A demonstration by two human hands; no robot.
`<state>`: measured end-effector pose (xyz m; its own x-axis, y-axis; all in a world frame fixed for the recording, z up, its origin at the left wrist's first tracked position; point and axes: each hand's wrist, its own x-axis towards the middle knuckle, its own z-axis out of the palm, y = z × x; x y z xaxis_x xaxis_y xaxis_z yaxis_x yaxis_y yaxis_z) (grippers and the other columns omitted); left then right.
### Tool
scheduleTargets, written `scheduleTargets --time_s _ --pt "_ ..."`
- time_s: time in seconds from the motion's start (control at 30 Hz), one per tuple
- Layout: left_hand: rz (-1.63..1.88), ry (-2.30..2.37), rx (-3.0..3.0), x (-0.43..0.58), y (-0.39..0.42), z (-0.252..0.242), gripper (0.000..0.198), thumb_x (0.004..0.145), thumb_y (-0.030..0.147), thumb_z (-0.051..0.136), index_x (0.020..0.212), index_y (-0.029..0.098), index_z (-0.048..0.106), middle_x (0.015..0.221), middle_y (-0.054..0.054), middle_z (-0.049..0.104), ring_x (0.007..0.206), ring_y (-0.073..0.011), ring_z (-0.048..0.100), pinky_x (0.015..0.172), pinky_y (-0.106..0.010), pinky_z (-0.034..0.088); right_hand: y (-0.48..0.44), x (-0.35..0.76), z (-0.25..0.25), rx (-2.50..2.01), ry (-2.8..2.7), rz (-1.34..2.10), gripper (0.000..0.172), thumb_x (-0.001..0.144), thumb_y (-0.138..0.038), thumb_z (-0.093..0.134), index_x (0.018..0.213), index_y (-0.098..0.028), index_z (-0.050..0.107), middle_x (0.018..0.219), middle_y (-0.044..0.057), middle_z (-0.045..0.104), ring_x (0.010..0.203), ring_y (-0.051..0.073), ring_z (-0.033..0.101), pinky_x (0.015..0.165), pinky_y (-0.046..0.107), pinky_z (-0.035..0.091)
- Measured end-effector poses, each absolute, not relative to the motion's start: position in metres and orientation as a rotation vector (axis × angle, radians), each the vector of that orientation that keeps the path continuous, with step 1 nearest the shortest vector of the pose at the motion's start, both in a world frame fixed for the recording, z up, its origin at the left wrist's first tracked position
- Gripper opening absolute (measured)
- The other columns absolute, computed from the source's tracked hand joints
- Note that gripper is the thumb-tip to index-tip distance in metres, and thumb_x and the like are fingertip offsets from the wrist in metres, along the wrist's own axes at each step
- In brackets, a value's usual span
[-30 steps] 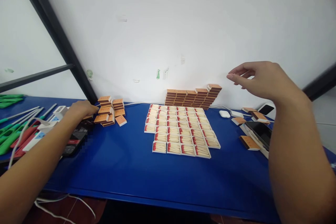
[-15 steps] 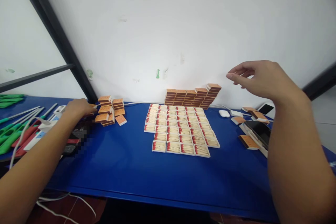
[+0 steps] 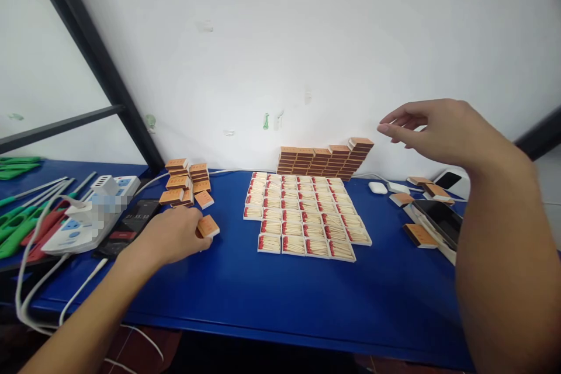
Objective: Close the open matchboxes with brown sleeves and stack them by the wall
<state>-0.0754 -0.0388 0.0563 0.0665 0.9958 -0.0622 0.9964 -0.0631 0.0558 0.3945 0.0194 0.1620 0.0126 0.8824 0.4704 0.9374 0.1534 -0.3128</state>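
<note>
My left hand is closed around an orange matchbox low over the blue table, just in front of the left stacks of matchboxes. Raised above the table at the right, my right hand has its fingers loosely bent and apart, with nothing in them. Between the hands lie rows of white matchbox trays filled with red-tipped matches. Behind these, against the wall, stands a stepped stack of matchboxes, tallest at its right end.
Loose matchboxes lie at the right around an open box holding a dark phone-like device. A white earbud case sits nearby. At left are a power strip, a phone, cables and green-handled tools.
My left hand has come from behind, beside the left stacks, toward me and to the right, now with a matchbox in it. My right hand stays raised in nearly the same place.
</note>
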Motion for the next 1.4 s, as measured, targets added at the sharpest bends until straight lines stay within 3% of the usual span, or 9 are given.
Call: scheduleTargets --time_s 0.13,0.3,0.43,0.57,0.73,0.87,1.0,1.13,1.4 --pt "-0.190 2.037 2.322 -0.084 -0.036 0.044 0.028 0.076 0.055 0.068 0.079 0.027 0.070 0.096 -0.012 0.078 0.087 -0.0356 0.072 0.067 -0.039 0.046 0.012 0.395 0.168 -1.741 -1.858 -0.122 0.024 0.091 -0.047 0.069 0.097 -0.027 0.080 0.089 0.006 0.078 0.084 0.027 0.071 0.076 0.042 0.051" --pt "0.093 1.715 2.391 -0.073 -0.024 0.070 0.033 0.076 0.057 0.075 0.094 0.030 0.079 0.100 -0.010 0.080 0.090 -0.0352 0.073 0.076 -0.043 0.052 0.008 0.365 0.161 -1.576 -1.897 -0.089 0.022 0.090 -0.045 0.070 0.094 -0.025 0.079 0.092 0.008 0.078 0.087 0.029 0.071 0.083 0.048 0.054" --pt "0.603 1.249 2.193 -0.029 -0.004 0.068 0.052 0.084 0.062 0.075 0.125 0.030 0.078 0.121 -0.007 0.079 0.103 -0.0309 0.074 0.087 -0.041 0.056 0.001 0.298 0.110 -1.208 -1.886 0.499 0.026 0.094 -0.051 0.068 0.108 -0.030 0.076 0.110 0.007 0.077 0.097 0.030 0.072 0.084 0.049 0.060" --pt "0.873 0.792 1.739 0.009 0.008 0.040 0.049 0.096 0.063 0.065 0.120 0.022 0.076 0.112 -0.011 0.079 0.101 -0.0275 0.075 0.087 -0.040 0.058 -0.012 0.242 0.042 -1.000 -1.814 0.875 0.045 0.091 -0.053 0.073 0.131 -0.035 0.068 0.131 0.009 0.071 0.102 0.030 0.071 0.080 0.051 0.062" --pt "0.846 0.644 1.384 0.016 0.001 0.010 0.055 0.098 0.071 0.055 0.106 0.019 0.071 0.092 -0.014 0.079 0.085 -0.0271 0.076 0.076 -0.039 0.060 -0.022 0.224 0.010 -0.992 -1.651 1.043 0.030 0.090 -0.059 0.074 0.103 -0.033 0.073 0.095 0.004 0.076 0.091 0.028 0.072 0.077 0.047 0.060" --pt "0.941 0.835 1.747 0.004 -0.003 0.005 0.058 0.100 0.068 0.055 0.138 0.024 0.061 0.101 -0.012 0.078 0.085 -0.0260 0.076 0.073 -0.038 0.060 -0.019 0.230 0.013 -1.032 -1.609 1.058 0.040 0.086 -0.065 0.076 0.100 -0.028 0.071 0.097 0.006 0.074 0.090 0.027 0.071 0.068 0.041 0.058" --pt "1.093 0.983 2.496 -0.004 -0.002 0.005 0.065 0.096 0.049 0.073 0.155 0.033 0.050 0.131 -0.009 0.072 0.108 -0.0264 0.074 0.091 -0.039 0.061 -0.012 0.238 0.010 -1.059 -1.707 0.905 0.036 0.093 -0.061 0.071 0.101 -0.026 0.071 0.099 0.006 0.072 0.089 0.023 0.067 0.071 0.038 0.057" --pt "1.222 0.828 2.799 -0.004 0.000 0.002 0.049 0.101 0.034 0.069 0.147 0.027 0.056 0.136 -0.010 0.070 0.119 -0.0238 0.071 0.099 -0.037 0.061 -0.013 0.239 0.005 -1.049 -1.819 0.908 0.032 0.098 -0.056 0.068 0.099 -0.024 0.071 0.095 0.005 0.070 0.082 0.020 0.064 0.065 0.033 0.053" --pt "1.563 1.066 2.648 -0.005 0.008 -0.004 0.035 0.092 0.042 0.081 0.116 0.020 0.072 0.098 -0.007 0.079 0.087 -0.0215 0.075 0.078 -0.036 0.062 -0.013 0.233 0.004 -1.006 -1.373 0.865 0.044 0.093 -0.057 0.072 0.118 -0.025 0.057 0.097 0.003 0.062 0.078 0.018 0.065 0.051 0.027 0.052"
